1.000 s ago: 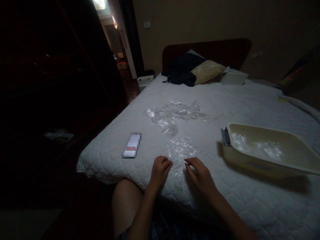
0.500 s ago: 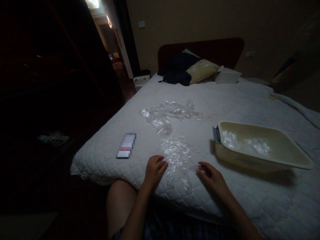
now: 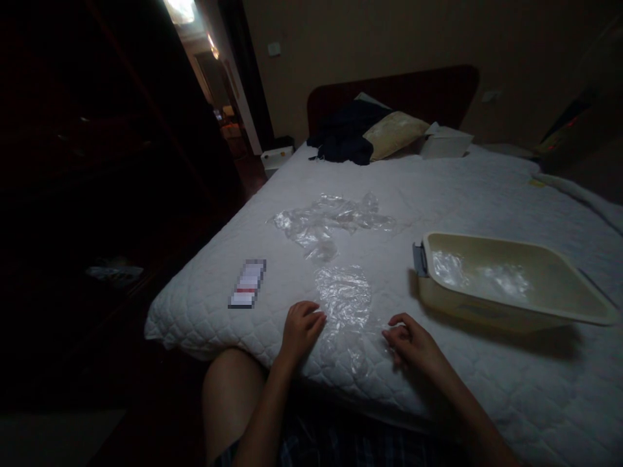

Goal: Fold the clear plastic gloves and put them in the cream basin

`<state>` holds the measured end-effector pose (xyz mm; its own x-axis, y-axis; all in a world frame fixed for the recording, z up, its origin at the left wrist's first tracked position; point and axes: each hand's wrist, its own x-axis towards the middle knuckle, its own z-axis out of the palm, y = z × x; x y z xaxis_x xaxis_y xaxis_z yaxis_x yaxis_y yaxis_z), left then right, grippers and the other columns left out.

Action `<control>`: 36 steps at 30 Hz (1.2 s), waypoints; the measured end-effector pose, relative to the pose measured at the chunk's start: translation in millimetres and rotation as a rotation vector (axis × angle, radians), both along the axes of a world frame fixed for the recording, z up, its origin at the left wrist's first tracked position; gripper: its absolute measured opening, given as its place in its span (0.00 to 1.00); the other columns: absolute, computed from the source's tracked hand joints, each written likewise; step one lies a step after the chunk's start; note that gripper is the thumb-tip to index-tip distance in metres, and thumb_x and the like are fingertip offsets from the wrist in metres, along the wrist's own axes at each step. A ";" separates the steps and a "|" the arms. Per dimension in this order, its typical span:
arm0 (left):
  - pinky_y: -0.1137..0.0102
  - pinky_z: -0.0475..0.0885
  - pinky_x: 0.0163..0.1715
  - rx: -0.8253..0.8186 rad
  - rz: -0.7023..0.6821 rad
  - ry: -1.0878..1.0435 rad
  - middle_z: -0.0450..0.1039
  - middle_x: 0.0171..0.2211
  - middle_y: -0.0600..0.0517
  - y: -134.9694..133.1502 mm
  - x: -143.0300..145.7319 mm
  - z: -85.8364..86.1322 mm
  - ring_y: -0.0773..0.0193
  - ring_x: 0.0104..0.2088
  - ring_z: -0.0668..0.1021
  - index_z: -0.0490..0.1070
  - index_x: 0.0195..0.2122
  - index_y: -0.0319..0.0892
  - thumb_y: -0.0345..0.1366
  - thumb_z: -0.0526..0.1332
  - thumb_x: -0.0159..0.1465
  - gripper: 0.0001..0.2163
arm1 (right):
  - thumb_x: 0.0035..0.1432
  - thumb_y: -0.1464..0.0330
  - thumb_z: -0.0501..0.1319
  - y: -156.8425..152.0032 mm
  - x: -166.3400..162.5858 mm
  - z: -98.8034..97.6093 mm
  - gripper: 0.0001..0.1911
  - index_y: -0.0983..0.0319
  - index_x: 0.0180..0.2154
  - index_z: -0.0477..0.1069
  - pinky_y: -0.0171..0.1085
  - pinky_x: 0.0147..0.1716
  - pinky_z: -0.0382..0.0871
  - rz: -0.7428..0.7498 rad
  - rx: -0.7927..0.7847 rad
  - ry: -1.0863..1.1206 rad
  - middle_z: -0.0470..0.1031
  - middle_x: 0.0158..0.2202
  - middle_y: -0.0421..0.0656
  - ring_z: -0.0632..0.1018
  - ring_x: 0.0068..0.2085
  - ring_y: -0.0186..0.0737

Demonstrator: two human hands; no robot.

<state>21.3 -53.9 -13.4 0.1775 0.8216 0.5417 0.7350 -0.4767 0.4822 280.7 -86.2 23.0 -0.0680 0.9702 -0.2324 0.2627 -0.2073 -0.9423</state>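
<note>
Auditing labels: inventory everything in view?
bed: 1, white, centre
storage bin: 1, cream, right
plastic film: uncountable, clear, on bed, in bin
phone: 1, white screen, left
headboard: 1, dark, back
cushion: 1, tan, by headboard
cloth: uncounted, navy, beside cushion
box: 1, white, beside cushion
cabinet: 1, white, back left
wall plates: 2, pale, back
doorway: 1, lit, back left
unidentified item: 1, pale, left
leg: 1, bare, bottom
left hand: 1, bare, near film
right hand: 1, bare, near film

A dim home bedroom, with a quilted bed (image 3: 438, 194), dark headboard (image 3: 438, 94) and pillow (image 3: 396, 133).
</note>
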 end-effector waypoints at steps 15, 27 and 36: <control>0.62 0.67 0.44 -0.128 0.035 -0.297 0.66 0.43 0.47 2.7 2.1 0.0 0.60 0.44 0.70 0.73 0.36 0.43 0.36 0.60 0.56 0.08 | 0.53 0.54 0.53 9.5 14.9 3.2 0.19 0.61 0.20 0.64 0.33 0.20 0.56 0.043 0.190 -0.417 0.65 0.17 0.39 0.66 0.21 0.34; 0.75 0.70 0.27 -0.875 -0.010 -0.995 0.71 0.28 0.49 71.1 -17.9 17.8 0.70 0.25 0.73 0.69 0.30 0.35 0.40 0.62 0.52 0.12 | 0.47 0.56 0.58 111.1 -4.0 -14.0 0.17 0.64 0.31 0.67 0.29 0.13 0.57 -0.017 0.024 0.043 0.67 0.19 0.38 0.69 0.17 0.31; 0.81 0.61 0.11 -0.953 -0.091 -0.878 0.70 0.25 0.52 82.5 -13.5 17.9 0.73 0.17 0.72 0.67 0.32 0.36 0.45 0.62 0.51 0.16 | 0.49 0.52 0.55 114.1 -3.3 -12.9 0.19 0.63 0.28 0.66 0.27 0.09 0.45 0.028 -0.021 0.124 0.62 0.12 0.34 0.57 0.10 0.24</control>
